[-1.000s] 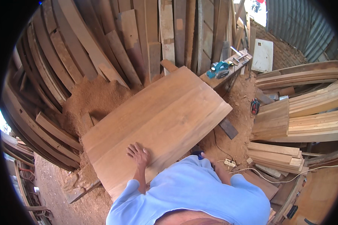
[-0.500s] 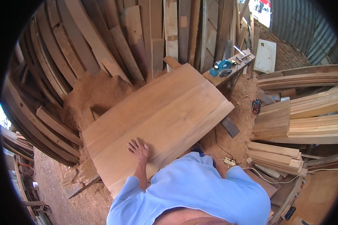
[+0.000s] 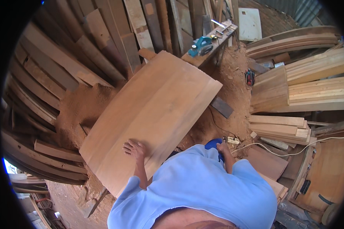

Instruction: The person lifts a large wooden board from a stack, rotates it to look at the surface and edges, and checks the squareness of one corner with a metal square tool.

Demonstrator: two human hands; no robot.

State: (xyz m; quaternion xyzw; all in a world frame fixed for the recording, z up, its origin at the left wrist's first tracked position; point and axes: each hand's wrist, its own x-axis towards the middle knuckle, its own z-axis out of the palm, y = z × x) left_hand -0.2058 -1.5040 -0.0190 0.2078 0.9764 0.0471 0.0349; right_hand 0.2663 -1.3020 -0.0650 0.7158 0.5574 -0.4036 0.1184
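- Brown wood, smooth and faintly streaked, forms a broad rectangular panel set slantwise across the middle of the frame.
- On its lower part, left of centre, the left hand rests palm down, fingers spread a little, grasping nothing.
- Right of lower centre, the right hand is beside something blue, perhaps cloth; whether it grips this I cannot tell.
- Crumbly reddish sawdust is heaped at centre left, below long, rough planks leaning in the upper left.
- Toward the upper right, a rounded teal power planer sits on a narrow board.
- Straight-edged pale boards lie stacked at right.
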